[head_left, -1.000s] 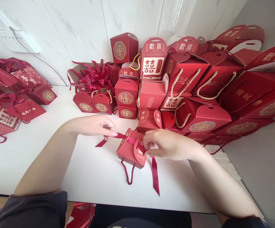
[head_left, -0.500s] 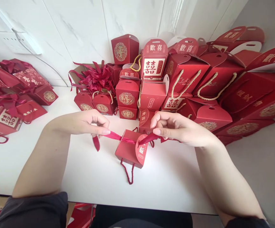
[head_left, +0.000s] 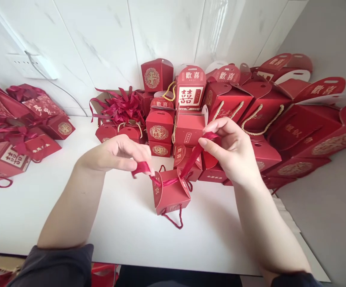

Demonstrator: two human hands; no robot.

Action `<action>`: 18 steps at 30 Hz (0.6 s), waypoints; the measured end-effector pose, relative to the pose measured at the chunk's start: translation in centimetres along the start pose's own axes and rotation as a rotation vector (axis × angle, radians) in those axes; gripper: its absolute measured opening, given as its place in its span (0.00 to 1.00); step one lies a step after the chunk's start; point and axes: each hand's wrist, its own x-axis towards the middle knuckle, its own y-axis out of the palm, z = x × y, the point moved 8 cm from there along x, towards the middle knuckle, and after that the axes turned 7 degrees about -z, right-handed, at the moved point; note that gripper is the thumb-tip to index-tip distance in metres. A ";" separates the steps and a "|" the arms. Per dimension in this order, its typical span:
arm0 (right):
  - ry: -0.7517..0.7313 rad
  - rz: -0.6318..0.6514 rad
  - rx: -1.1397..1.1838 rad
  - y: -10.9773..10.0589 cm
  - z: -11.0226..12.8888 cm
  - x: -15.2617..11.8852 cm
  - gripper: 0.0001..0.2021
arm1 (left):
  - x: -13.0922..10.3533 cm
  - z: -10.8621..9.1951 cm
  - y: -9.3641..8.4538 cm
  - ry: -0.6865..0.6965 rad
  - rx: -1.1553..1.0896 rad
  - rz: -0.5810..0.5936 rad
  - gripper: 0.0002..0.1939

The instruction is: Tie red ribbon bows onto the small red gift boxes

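Note:
A small red gift box (head_left: 173, 193) stands on the white table in front of me, its dark red cord handle (head_left: 174, 220) hanging toward the near side. A red ribbon (head_left: 193, 159) runs through the flaps across its top. My left hand (head_left: 122, 155) is pinched on the ribbon's left end, just above and left of the box, with a short tail curling over the fingers. Higher up, to the right of the box, my right hand (head_left: 227, 149) pinches the other end, which stretches taut down to the flap.
Stacked red boxes (head_left: 189, 129) with rope handles fill the back and right. Behind the left hand lies a heap of ribbons (head_left: 125, 105) in a carton. Ribboned boxes (head_left: 43, 145) lie at the left. A socket panel (head_left: 32, 65) with a cable is on the wall.
My right hand has risen, drawing its ribbon end up. My left hand has moved right, closer to the box. The box has turned a little. The camera view has shifted.

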 end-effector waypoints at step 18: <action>0.076 -0.082 0.365 4.6 0.7 -0.2 0.13 | 4.1 0.1 1.9 -0.092 -0.365 -0.659 0.12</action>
